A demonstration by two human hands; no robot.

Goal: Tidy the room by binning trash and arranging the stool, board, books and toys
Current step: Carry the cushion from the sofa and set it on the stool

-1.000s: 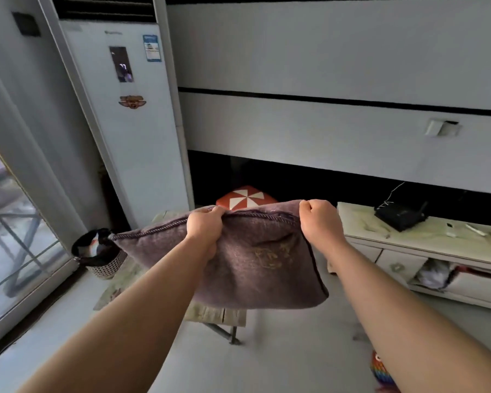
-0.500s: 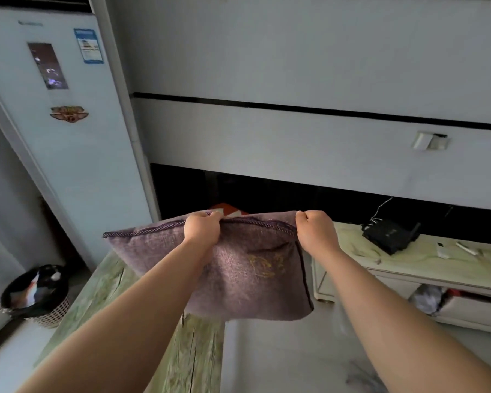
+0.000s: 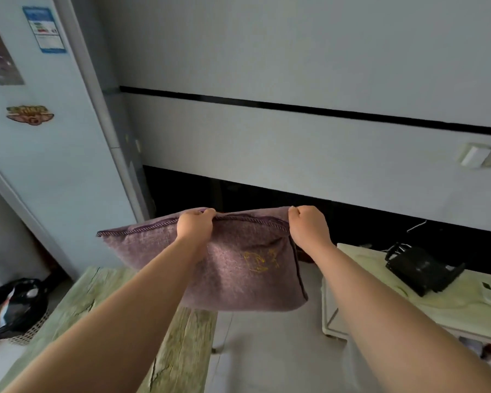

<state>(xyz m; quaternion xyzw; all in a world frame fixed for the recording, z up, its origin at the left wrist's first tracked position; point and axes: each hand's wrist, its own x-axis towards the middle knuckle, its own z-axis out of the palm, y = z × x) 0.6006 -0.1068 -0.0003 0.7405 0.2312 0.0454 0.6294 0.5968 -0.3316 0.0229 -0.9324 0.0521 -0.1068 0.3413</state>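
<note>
Cushion (image 3: 238, 268), purple, corded edge; hangs below both fists, long axis running left to right. Left hand (image 3: 194, 226) curled tight on the top seam near mid-length; right hand (image 3: 306, 226) clenched on the top right corner. The free corner juts left of the left hand; wooden top (image 3: 182, 336) lies beneath, nearer the left hand.

- left hand (image 3: 194, 226): fingers curled over the top edge of the purple cushion (image 3: 247, 279), gripping near its middle
- right hand (image 3: 306, 226): fist gripping the same edge at the right corner (knuckles up)
- both forearms bare, stretched forward, hands level and apart
</note>
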